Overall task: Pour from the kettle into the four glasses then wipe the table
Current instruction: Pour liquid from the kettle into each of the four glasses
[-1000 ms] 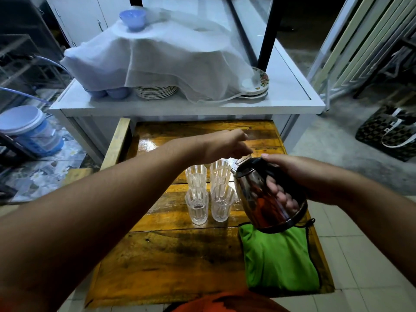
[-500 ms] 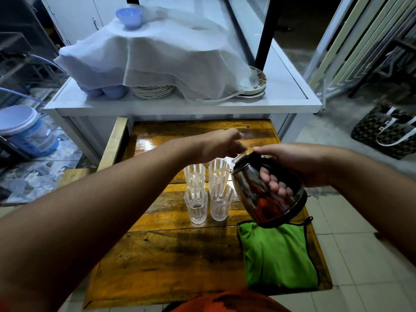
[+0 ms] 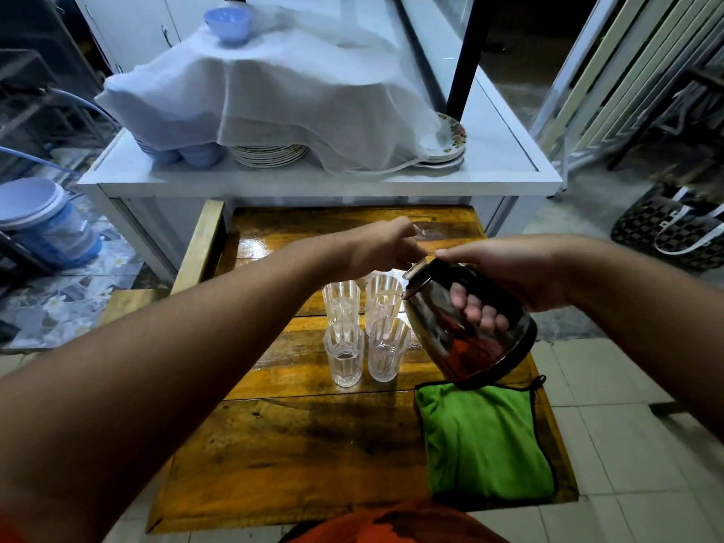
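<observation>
While the right hand (image 3: pixel 509 274) grips its black handle, the shiny steel kettle (image 3: pixel 466 327) tilts spout-first at four clear ribbed glasses (image 3: pixel 364 331) just left of those fingers. Left hand (image 3: pixel 386 246) pinches the lid at the top, fingers curled.

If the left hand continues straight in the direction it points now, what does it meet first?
The left hand points right, toward the kettle. Its fingertips already sit at the lid by the spout, so it would probably meet the kettle's top first, then the right hand. Depth is unclear.
</observation>
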{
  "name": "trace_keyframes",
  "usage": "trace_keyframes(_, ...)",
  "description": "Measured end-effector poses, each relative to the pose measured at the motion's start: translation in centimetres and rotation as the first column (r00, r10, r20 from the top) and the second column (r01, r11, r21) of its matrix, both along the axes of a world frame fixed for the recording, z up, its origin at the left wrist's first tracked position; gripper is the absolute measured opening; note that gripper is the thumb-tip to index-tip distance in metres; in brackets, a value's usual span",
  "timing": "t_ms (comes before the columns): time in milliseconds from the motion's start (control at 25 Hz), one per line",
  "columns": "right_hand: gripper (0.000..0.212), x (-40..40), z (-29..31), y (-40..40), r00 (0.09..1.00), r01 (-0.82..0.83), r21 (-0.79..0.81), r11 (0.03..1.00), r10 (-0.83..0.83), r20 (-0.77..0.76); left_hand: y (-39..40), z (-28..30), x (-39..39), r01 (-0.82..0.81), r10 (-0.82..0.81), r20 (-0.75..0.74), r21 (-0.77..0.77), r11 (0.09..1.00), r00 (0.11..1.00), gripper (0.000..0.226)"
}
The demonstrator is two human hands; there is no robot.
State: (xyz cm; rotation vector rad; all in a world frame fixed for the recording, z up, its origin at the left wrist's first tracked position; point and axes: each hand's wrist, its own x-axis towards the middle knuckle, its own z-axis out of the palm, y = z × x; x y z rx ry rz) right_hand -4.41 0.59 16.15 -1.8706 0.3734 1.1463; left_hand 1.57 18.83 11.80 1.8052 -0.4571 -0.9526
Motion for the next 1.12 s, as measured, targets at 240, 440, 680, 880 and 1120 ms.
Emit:
trace_keyframes(240, 0.065, 0.1, 0.4, 0.5, 1.000, -0.006, -0.038, 0.999, 0.007, 0.022, 0.2, 0.1, -0.2, -0.026, 0.026, 0.003, 0.000, 1.000, 1.000, 0.057)
trace_keyframes(440, 0.066, 0.1, 0.8, 1.0, 0.999, -0.017, -0.062, 0.998, 0.020, 0.046, 0.3, 0.6, -0.3, -0.016, 0.016, 0.002, 0.014, 1.000, 1.000, 0.059)
trace_keyframes(680, 0.064, 0.2, 0.8, 1.1, 0.999, -0.015, -0.063, 0.998, 0.018, 0.041, 0.3, 0.7, -0.4, -0.017, 0.016, 0.010, 0.039, 0.999, 1.000, 0.059)
trace_keyframes(880, 0.064, 0.4, 0.9, 1.1, 0.999, -0.014, -0.075, 0.997, 0.017, 0.039, 0.3, 0.8, -0.4, -0.012, 0.011, 0.025, 0.046, 0.999, 1.000, 0.061)
trace_keyframes(1120, 0.065, 0.6, 1.1, 0.7, 0.996, -0.012, -0.104, 0.994, 0.021, 0.086, -0.1, 1.1, -0.6, -0.027, 0.026, 0.029, 0.026, 0.999, 0.999, 0.057)
